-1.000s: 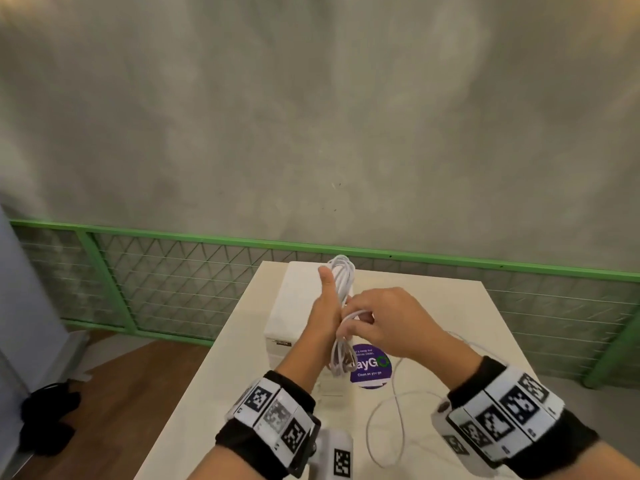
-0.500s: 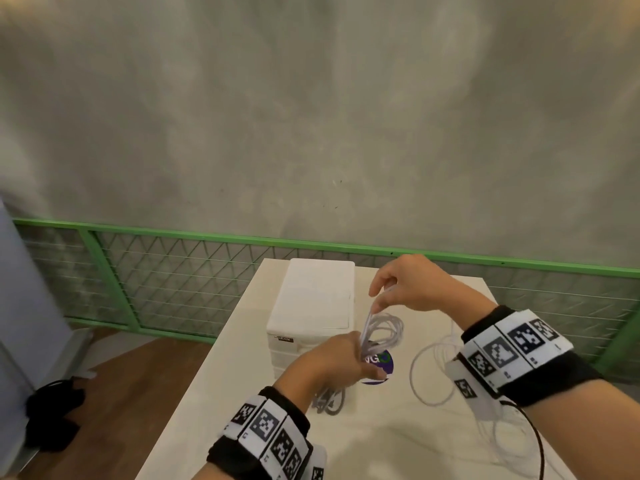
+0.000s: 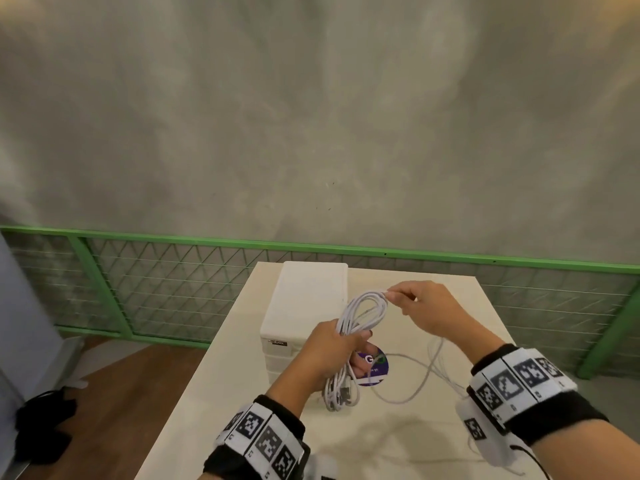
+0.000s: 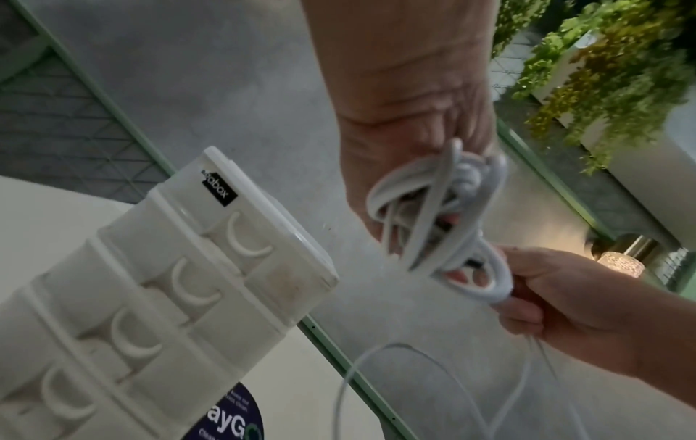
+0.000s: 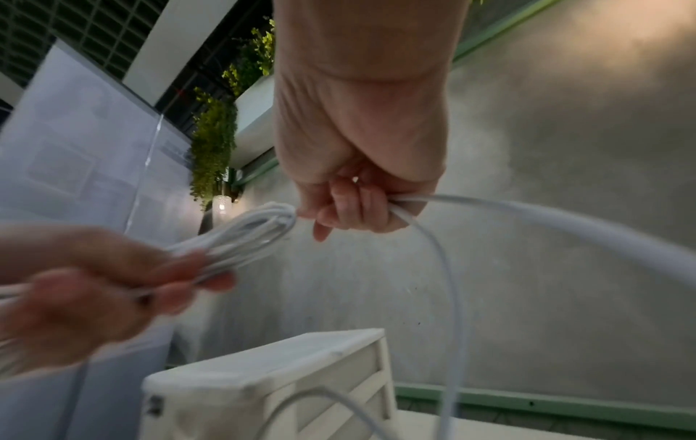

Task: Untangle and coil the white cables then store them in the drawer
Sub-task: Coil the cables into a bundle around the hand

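Observation:
A bundle of white cable loops (image 3: 360, 315) is gripped at its middle by my left hand (image 3: 341, 344), above the table in front of the white drawer unit (image 3: 306, 306). Plug ends hang below that hand (image 3: 341, 396). My right hand (image 3: 403, 299) pinches the cable at the far end of the loops. In the right wrist view the cable (image 5: 489, 208) runs out of my right hand's curled fingers (image 5: 354, 208). In the left wrist view the loops (image 4: 444, 220) reach from my left palm to my right hand (image 4: 546, 294). The unit's drawers (image 4: 158, 288) are closed.
Loose white cable (image 3: 412, 379) trails over the cream table (image 3: 214, 403) to the right, past a round purple sticker (image 3: 375, 367). A green mesh railing (image 3: 173, 275) runs behind the table, with a grey wall beyond. Wooden floor lies to the left.
My right hand has moved from above the far table down and left, laying another loop against the bundle. My left hand has risen and turned while keeping its grip on the coil.

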Tool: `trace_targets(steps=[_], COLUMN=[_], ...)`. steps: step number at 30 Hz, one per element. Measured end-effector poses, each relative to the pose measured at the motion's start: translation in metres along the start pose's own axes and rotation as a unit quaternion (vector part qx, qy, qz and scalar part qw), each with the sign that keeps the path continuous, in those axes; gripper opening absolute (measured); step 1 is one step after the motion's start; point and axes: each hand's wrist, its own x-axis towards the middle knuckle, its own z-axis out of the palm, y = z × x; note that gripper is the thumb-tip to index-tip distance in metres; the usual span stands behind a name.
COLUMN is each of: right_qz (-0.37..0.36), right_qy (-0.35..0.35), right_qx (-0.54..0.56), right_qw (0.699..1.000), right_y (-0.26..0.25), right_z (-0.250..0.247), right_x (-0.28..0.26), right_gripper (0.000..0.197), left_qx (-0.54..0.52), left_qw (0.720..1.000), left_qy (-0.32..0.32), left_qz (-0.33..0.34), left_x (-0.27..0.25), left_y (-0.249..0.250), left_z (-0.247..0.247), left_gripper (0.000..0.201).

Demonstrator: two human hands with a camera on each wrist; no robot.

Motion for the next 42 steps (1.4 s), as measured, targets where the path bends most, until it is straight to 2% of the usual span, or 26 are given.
trace_targets(steps=[4,7,13,15,19,24,27,29,30,32,35,38,40,42], right_qz=[0.008,0.042,0.050,0.068,0.099,0.084,0.104,0.137,0.138,0.113,0.090,0.122,0.164,0.217], right_qy=[0.019,0.005,0.003,-0.002,-0.024,-0.058,-0.115,-0.150,-0.157,-0.183,-0.210,-0.148,-0.087,-0.062], right_qx=[0.073,0.113,0.133,0.133,0.158,0.165,0.257,0.322,0.321,0.263,0.075,-0.075,-0.161,-0.181], right_qw=[0.997,0.993,0.990,0.989,0.982,0.981,0.954,0.925,0.924,0.941,0.971,0.979,0.969,0.957], right_y=[-0.004,-0.007,-0.028,-0.032,-0.043,-0.040,-0.032,-0.019,-0.012,0.002,0.031,0.078,0.109,0.130], right_z=[0.026,0.044,0.060,0.064,0.069,0.070,0.067,0.064,0.060,0.053,0.044,0.032,0.022,0.015], right_x=[-0.010,-0.016,-0.022,-0.022,-0.022,-0.018,-0.024,-0.030,-0.032,-0.035,-0.032,-0.030,-0.035,-0.039], right_gripper=[0.035,0.044,0.056,0.063,0.071,0.076,0.070,0.066,0.063,0.049,0.030,0.027,0.028,0.038], left_qx=[-0.054,-0.049,-0.041,-0.047,-0.124,-0.225,-0.231,-0.273,-0.308,-0.364,-0.406,-0.445,-0.477,-0.474], left_qw=[0.997,0.996,0.995,0.995,0.989,0.972,0.965,0.950,0.938,0.917,0.898,0.862,0.833,0.828], left_qy=[0.046,0.071,0.091,0.090,0.076,0.038,0.117,0.151,0.160,0.162,0.166,0.232,0.259,0.271], left_qz=[-0.013,-0.014,-0.014,-0.015,-0.020,-0.061,-0.042,-0.011,-0.001,0.008,0.024,0.069,0.108,0.129], left_x=[0.004,0.006,0.001,-0.001,-0.004,0.000,0.008,0.012,0.014,0.016,0.016,0.014,0.014,0.013], left_y=[-0.001,-0.004,-0.002,0.000,0.003,-0.001,0.005,0.016,0.020,0.024,0.029,0.042,0.050,0.054], left_z=[0.003,0.006,0.012,0.013,0.021,0.015,-0.001,-0.014,-0.021,-0.034,-0.054,-0.082,-0.099,-0.106], left_gripper=[0.012,0.016,0.032,0.030,0.024,0.029,0.029,0.029,0.028,0.024,0.021,0.025,0.027,0.025])
